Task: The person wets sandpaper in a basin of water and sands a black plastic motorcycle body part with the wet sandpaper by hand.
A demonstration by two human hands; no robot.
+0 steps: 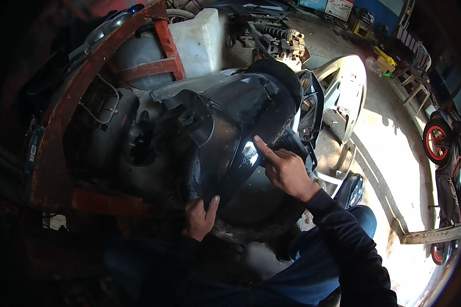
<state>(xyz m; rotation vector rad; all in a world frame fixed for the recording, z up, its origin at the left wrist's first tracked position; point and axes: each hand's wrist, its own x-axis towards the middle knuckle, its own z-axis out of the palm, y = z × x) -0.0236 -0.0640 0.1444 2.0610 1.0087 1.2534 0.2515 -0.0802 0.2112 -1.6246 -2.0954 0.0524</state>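
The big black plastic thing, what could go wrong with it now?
It might slip: the left hand holds it only by its lower edge, and the right hand just has a finger out on it. If the big black plastic thing tipped, it could perhaps knock the pale panel just beyond it. The bright patch by the fingertip looks uneven, so a rough bit there might scratch bare skin.

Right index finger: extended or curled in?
Extended: on the right hand, it points out over the black panel, its tip beside the bright patch.
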